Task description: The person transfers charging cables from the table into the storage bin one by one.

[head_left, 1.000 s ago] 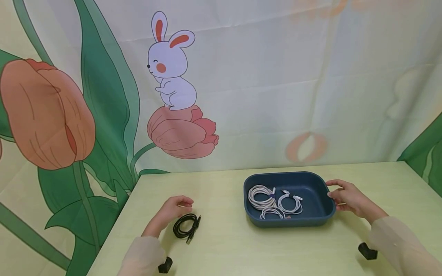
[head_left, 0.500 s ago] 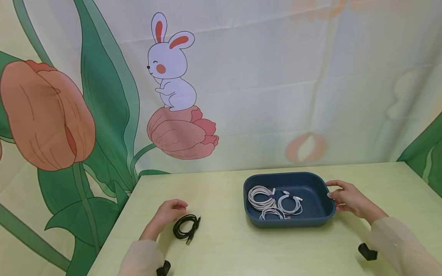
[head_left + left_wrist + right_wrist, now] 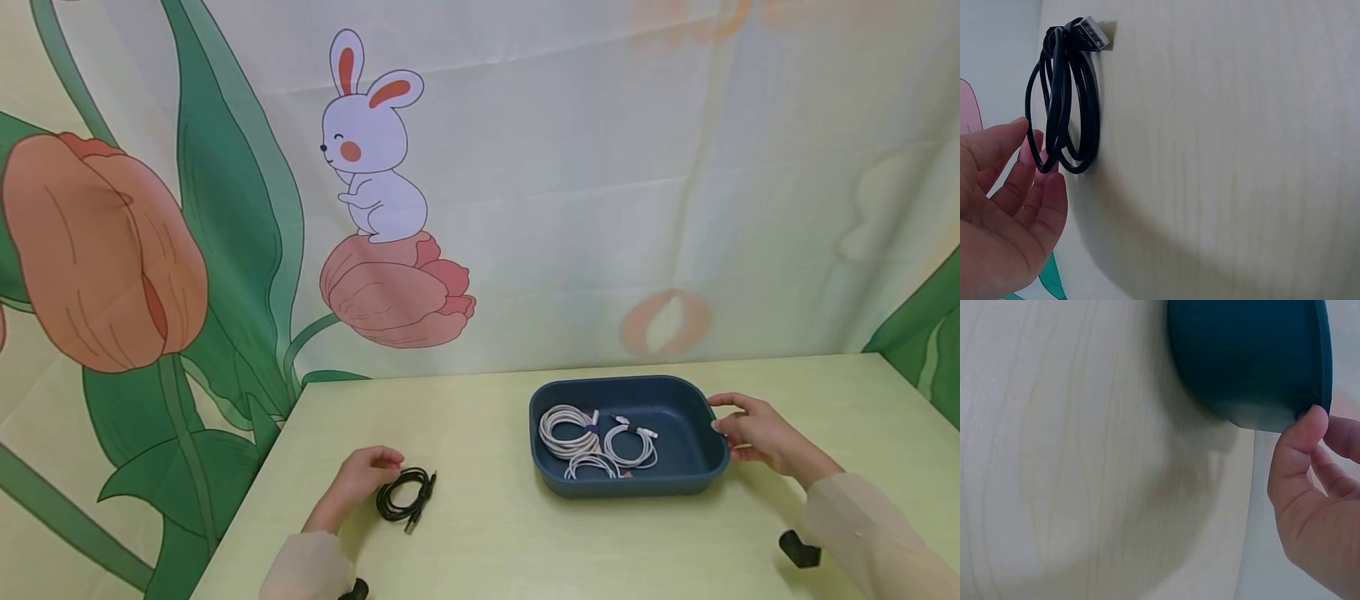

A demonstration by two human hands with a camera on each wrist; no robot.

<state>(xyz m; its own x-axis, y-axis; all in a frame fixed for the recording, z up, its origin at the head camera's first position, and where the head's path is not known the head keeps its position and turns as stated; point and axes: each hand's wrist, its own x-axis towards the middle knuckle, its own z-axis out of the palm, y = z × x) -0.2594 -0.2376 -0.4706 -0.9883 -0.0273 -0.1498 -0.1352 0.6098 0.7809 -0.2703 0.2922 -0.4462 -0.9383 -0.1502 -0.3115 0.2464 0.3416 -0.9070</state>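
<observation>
A coiled black USB cable (image 3: 402, 495) lies on the left part of the table, its metal plug (image 3: 1092, 32) showing in the left wrist view. My left hand (image 3: 365, 477) is at the coil's upper left edge, thumb and fingers apart and loosely curved, fingertips right at the loops. A dark blue rectangular bin (image 3: 678, 433) sits to the right, holding several coiled white cables (image 3: 567, 431). At the bin's right end, my right hand (image 3: 761, 433) holds the rim between thumb and fingers; the right wrist view shows the thumb (image 3: 1315, 422) against the rim.
The pale wooden table (image 3: 480, 542) ends at a printed fabric backdrop (image 3: 525, 208). A black block-like piece (image 3: 799, 549) shows under the right sleeve, another (image 3: 356, 590) under the left.
My left hand has drawn back toward me and slightly left, staying next to the black cable. The right hand, the bin and the cables stay put.
</observation>
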